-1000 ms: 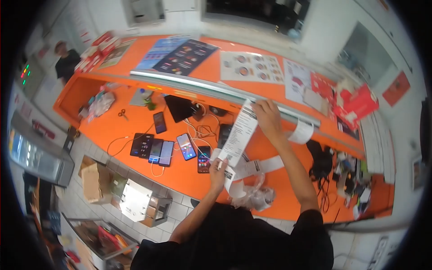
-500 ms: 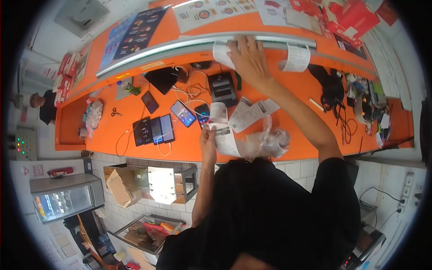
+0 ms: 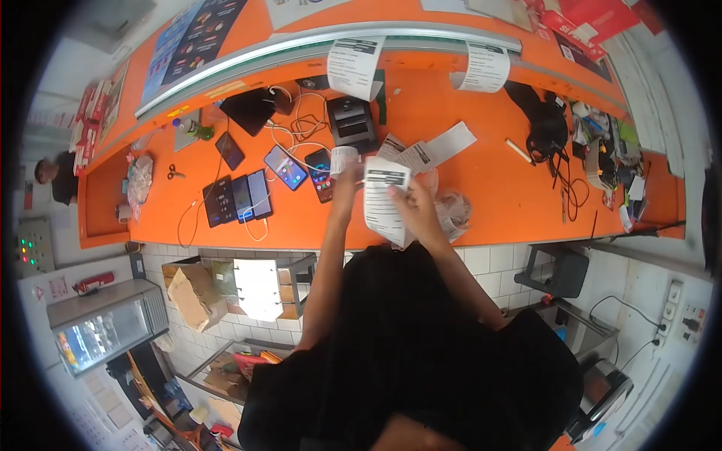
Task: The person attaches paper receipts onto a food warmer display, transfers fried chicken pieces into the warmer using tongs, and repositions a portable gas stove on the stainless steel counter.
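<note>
A printed receipt [image 3: 383, 207] hangs in front of my body, with the fingers of my right hand [image 3: 421, 216] closed on its right edge. My left hand [image 3: 346, 188] is at the receipt's left side, beside the curled paper [image 3: 344, 159] in front of the black receipt printer [image 3: 352, 124]. Motion smears its fingers, so its grip is unclear. More receipts [image 3: 450, 143] lie on the orange counter behind. Two others hang from the metal rail: a left receipt [image 3: 353, 69] and a right receipt [image 3: 487, 66].
Several phones and tablets, including a lit phone [image 3: 286, 167], lie left on the orange counter [image 3: 481, 203] among white cables. A clear plastic bag [image 3: 453, 214] is near the front edge. Scissors [image 3: 176, 172] lie far left; a black device with cables [image 3: 547, 135] is right.
My right hand has left the rail, where a receipt now hangs, and come down to the receipt my left hand held. My left hand has shifted up toward the printer.
</note>
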Action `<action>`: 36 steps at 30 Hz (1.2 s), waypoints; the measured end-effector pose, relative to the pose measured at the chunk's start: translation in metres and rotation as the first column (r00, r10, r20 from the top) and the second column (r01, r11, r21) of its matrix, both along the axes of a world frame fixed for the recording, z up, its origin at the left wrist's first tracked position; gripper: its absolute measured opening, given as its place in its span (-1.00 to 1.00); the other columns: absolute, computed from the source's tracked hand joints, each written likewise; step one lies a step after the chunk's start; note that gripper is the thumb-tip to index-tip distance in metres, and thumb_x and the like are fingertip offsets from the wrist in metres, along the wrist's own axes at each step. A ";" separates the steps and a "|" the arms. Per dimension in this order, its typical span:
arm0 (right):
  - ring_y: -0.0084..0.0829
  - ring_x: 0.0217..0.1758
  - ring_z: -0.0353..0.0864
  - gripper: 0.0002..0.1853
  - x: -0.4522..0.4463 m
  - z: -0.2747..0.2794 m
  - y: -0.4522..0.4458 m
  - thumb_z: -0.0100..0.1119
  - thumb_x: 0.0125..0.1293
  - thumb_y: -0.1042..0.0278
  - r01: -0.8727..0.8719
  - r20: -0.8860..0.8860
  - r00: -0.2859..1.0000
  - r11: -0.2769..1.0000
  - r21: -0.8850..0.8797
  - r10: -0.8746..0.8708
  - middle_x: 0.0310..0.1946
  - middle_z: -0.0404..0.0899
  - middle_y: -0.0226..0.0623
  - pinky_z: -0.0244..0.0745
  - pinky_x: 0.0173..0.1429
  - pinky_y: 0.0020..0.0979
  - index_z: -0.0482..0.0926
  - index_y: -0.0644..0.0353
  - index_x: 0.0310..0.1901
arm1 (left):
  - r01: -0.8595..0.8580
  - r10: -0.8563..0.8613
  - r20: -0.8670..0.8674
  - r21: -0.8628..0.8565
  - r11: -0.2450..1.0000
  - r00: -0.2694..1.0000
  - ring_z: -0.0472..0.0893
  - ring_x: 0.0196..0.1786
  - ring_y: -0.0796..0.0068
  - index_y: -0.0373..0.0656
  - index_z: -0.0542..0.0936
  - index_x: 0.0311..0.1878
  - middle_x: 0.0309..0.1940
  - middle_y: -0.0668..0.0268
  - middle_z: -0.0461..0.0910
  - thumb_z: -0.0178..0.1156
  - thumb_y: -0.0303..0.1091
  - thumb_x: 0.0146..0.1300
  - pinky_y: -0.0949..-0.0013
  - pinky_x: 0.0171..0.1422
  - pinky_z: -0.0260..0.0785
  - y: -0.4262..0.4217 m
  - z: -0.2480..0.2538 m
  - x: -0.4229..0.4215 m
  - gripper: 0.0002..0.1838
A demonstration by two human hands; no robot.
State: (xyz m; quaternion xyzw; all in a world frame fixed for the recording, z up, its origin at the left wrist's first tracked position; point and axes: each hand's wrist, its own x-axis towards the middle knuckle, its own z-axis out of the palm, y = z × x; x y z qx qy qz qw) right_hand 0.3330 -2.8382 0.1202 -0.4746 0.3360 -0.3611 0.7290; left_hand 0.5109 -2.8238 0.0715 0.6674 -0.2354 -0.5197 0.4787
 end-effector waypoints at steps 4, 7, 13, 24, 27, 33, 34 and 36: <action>-0.57 0.00 0.61 -0.67 -0.050 0.000 0.004 0.13 0.44 0.38 -0.117 -0.129 0.986 0.991 -0.060 0.109 -0.06 0.64 -0.31 0.52 0.07 -0.46 0.47 0.30 0.17 | 0.339 -0.368 0.523 0.155 0.928 0.769 0.53 0.20 0.05 -0.32 0.33 0.26 0.12 0.05 0.55 0.27 0.25 0.11 0.20 0.28 0.33 -0.064 -0.166 -0.023 -0.12; -0.53 0.01 0.61 -0.64 -0.071 -0.003 0.019 0.14 0.43 0.36 -0.158 -0.065 0.984 0.984 0.083 0.164 -0.02 0.64 -0.31 0.49 0.13 -0.42 0.47 0.28 0.20 | 0.051 -0.346 0.841 0.359 0.932 0.416 0.51 0.25 0.01 -0.31 0.23 0.31 0.25 -0.01 0.45 0.46 0.32 -0.17 -0.08 0.34 0.22 -0.084 -0.129 -0.066 0.14; -0.53 0.04 0.59 -0.64 -0.079 -0.016 0.023 0.17 0.42 0.36 -0.116 -0.018 0.992 0.975 0.190 0.122 0.01 0.64 -0.31 0.45 0.17 -0.44 0.48 0.30 0.19 | 0.299 -0.450 0.552 0.344 0.890 0.703 0.63 0.07 0.21 -0.33 0.44 0.18 0.00 0.13 0.66 0.54 0.04 -0.12 0.12 0.23 0.35 -0.084 -0.148 -0.024 -0.13; -0.58 -0.15 0.60 -0.76 -0.003 -0.004 -0.039 0.28 0.32 0.43 0.197 -0.148 0.971 0.979 0.043 -0.189 -0.20 0.65 -0.37 0.50 0.01 -0.49 0.60 0.34 -0.03 | 0.063 -0.089 -0.063 -0.335 0.940 0.994 0.61 0.07 0.46 -0.32 0.46 0.19 0.05 0.21 0.64 0.19 -0.49 0.36 0.38 0.21 0.42 0.002 0.035 -0.008 -0.64; -0.62 -0.14 0.59 -0.83 0.010 -0.008 -0.044 0.33 0.28 0.41 0.154 0.037 0.986 0.981 0.120 -0.160 -0.24 0.63 -0.36 0.51 -0.03 -0.54 0.57 0.26 -0.18 | 0.000 -0.069 -0.183 -0.353 0.936 0.981 0.58 0.13 0.43 -0.32 0.46 0.19 0.10 0.19 0.61 0.17 -0.54 0.33 0.36 0.24 0.41 0.019 0.042 -0.007 -0.63; -0.64 -0.18 0.56 -0.81 0.032 -0.020 -0.029 0.34 0.29 0.41 0.062 0.063 0.996 0.996 0.065 -0.066 -0.23 0.63 -0.39 0.48 -0.05 -0.51 0.51 0.21 -0.18 | 0.019 -0.067 -0.233 -0.204 0.979 0.970 0.57 0.14 0.41 -0.32 0.49 0.19 0.09 0.20 0.60 0.18 -0.39 0.39 0.33 0.22 0.44 0.034 0.049 -0.007 -0.64; -0.64 -0.17 0.56 -0.80 0.033 -0.025 -0.030 0.34 0.29 0.41 0.009 -0.029 1.000 1.000 -0.024 -0.010 -0.22 0.62 -0.41 0.47 -0.03 -0.50 0.51 0.22 -0.15 | 0.000 -0.054 -0.238 -0.222 0.975 0.970 0.57 0.14 0.41 -0.32 0.49 0.19 0.09 0.20 0.60 0.18 -0.39 0.39 0.33 0.22 0.44 0.036 0.050 -0.008 -0.64; -0.53 -0.03 0.56 -0.74 0.020 -0.019 -0.053 0.30 0.32 0.33 -0.044 -0.157 0.988 0.958 -0.285 -0.002 -0.06 0.60 -0.36 0.47 0.04 -0.43 0.54 0.20 -0.03 | -0.005 -0.046 -0.214 -0.232 0.973 0.976 0.55 0.17 0.39 -0.27 0.44 0.26 0.12 0.20 0.56 0.17 -0.33 0.41 0.25 0.24 0.45 0.041 0.056 -0.007 -0.59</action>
